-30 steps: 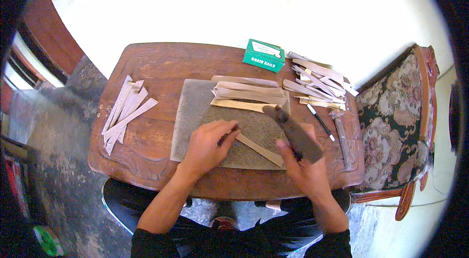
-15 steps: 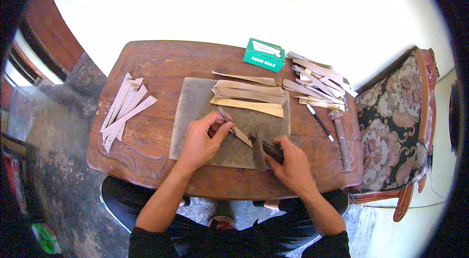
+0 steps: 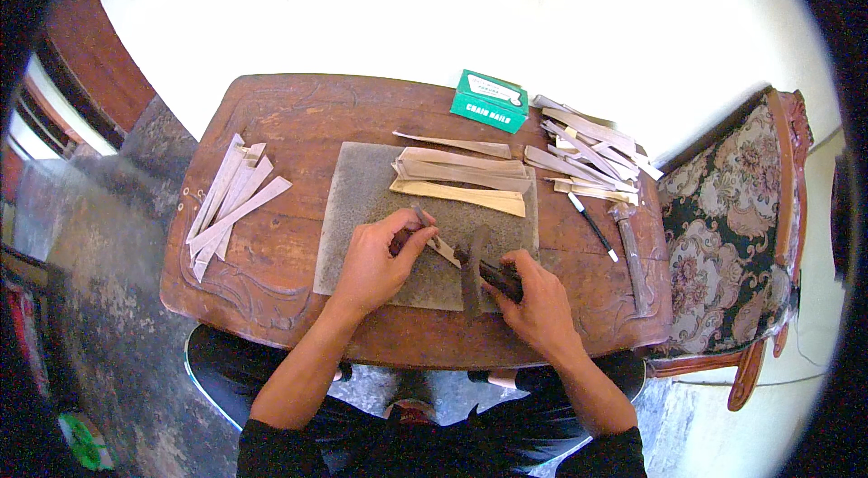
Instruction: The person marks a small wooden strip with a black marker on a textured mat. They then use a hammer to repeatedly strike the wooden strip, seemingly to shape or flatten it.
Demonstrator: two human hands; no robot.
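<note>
My left hand (image 3: 378, 252) is closed, its thumb and fingers pinching a thin, pale wooden strip (image 3: 445, 251) over a grey slab (image 3: 348, 207). A dark grey end rises above those fingertips; I cannot tell whether it belongs to the same strip. In my right hand (image 3: 535, 297), fingers wrap round the black handle of a hammer-like tool (image 3: 471, 274) with a long dark head set crosswise. That head is at the strip's right end; whether they touch is unclear. Beyond both hands, several flat wooden strips (image 3: 461, 169) lie side by side on the slab.
The slab rests on a carved wooden table (image 3: 298, 116). More strips (image 3: 231, 198) lie at left, and a heap of strips (image 3: 592, 148) at right. Nearby are a green box (image 3: 489, 102), a black-and-white marker (image 3: 592, 227) and a hammer (image 3: 631, 252). A flowered chair (image 3: 723, 225) stands at right.
The dark tool head has shifted slightly left, toward my left hand, and my right hand moved with it. My left fingers have moved a little to the right with the strip.
</note>
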